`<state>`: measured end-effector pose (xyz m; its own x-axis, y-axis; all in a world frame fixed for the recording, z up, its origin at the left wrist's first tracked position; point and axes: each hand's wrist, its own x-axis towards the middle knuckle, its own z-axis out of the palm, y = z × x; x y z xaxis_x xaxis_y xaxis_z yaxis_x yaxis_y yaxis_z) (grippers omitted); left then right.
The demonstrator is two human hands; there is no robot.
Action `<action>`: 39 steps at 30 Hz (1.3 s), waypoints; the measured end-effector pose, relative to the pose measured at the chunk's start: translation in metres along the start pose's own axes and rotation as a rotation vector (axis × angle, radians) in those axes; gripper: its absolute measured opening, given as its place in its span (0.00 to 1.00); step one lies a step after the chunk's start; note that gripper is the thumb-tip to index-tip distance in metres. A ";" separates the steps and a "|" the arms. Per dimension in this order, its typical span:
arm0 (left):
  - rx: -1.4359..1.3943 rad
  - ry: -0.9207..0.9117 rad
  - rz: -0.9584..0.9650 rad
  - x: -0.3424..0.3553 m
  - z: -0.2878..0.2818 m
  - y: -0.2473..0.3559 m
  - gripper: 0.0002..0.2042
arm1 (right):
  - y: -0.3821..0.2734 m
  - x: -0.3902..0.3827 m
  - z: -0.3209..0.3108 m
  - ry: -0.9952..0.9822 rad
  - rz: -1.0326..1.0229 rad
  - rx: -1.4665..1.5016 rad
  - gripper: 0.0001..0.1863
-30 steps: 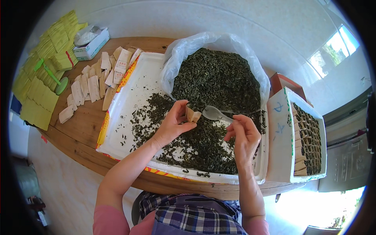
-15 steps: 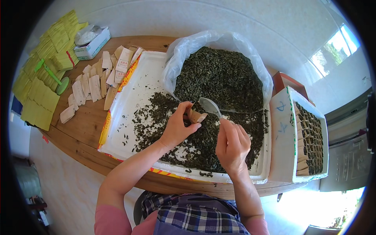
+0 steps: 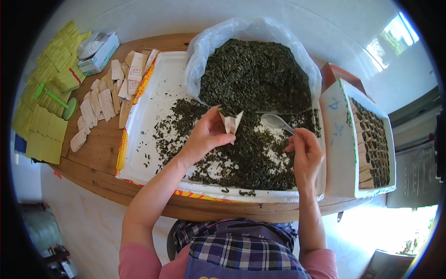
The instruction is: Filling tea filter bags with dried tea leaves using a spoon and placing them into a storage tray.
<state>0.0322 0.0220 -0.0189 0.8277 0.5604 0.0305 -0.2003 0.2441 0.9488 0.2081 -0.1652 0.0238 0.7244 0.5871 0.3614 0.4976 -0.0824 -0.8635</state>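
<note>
My left hand (image 3: 206, 138) is closed on a small open paper pouch (image 3: 230, 125), with dark leaves at its mouth. In my right hand (image 3: 304, 153) is a clear plastic spoon (image 3: 274, 122); its bowl looks empty and sits just right of the pouch. Both hands are over a white foam tray (image 3: 133, 162) strewn with dark dried leaves (image 3: 246, 167). A large open plastic bag (image 3: 195, 69) full of the same leaves lies across the tray's back.
Kraft pouches (image 3: 104, 102), yellow paper stacks (image 3: 46, 139), a green plastic tool (image 3: 69, 108) and a small box (image 3: 102, 56) lie left on the wooden table (image 3: 83, 181). A foam box (image 3: 339, 139) of packed pouches and a red box (image 3: 333, 73) stand right.
The pouch has turned more upright, with leaves showing at its mouth. My right hand moved in toward it with the spoon, then back right, lowering the spoon's bowl. The view has shifted slightly.
</note>
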 end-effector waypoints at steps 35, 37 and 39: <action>0.245 -0.212 -0.072 -0.007 0.007 0.005 0.33 | -0.070 0.056 -0.156 -0.054 -0.341 -0.489 0.09; 0.261 -0.227 -0.101 -0.006 0.009 0.006 0.32 | -0.064 0.055 -0.205 0.058 -0.200 -0.500 0.07; 0.268 -0.207 -0.092 -0.006 0.012 0.007 0.32 | -0.054 0.049 -0.246 0.142 -0.061 -0.708 0.05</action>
<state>0.0322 0.0108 -0.0092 0.9301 0.3667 -0.0216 0.0019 0.0540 0.9985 0.3344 -0.3299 0.1748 0.7162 0.5011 0.4857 0.6942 -0.5827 -0.4226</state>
